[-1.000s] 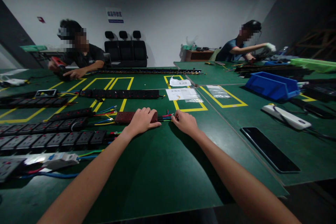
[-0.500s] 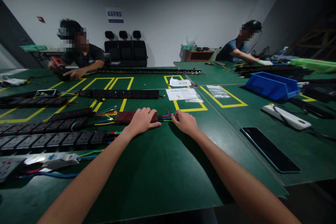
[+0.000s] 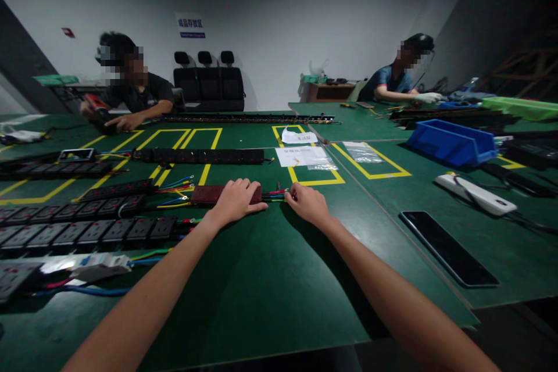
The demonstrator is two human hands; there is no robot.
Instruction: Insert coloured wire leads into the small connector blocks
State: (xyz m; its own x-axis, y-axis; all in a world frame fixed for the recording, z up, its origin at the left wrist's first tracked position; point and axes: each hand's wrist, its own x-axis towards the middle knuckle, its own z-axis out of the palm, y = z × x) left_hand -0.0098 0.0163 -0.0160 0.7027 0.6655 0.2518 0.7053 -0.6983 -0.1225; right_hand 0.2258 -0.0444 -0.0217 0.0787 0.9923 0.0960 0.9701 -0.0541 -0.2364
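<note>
A dark red socket strip (image 3: 203, 195) lies on the green table ahead of me. Over its right part rests my left hand (image 3: 238, 200), fingers bent across the top and thumb along the near side. Thin coloured wires (image 3: 276, 195) run out of the strip's right end. My right hand (image 3: 307, 203) has thumb and fingers closed on those wires near their tips; the exact pinch point is partly hidden. Left of the strip, loose wires with ring terminals (image 3: 185, 199) come from a neighbouring black socket strip (image 3: 117, 189).
Several black socket strips (image 3: 108, 229) fill the left side. Farther back lies a long black strip (image 3: 200, 156) and paper sheets (image 3: 300, 157). To the right are a phone (image 3: 447, 247), a white power bank-like block (image 3: 475, 195) and a blue bin (image 3: 451, 142). Two co-workers sit across.
Both my hands stay where they were on the strip and wires. Across the table, the right co-worker's gloved hand has shifted slightly left and up.
</note>
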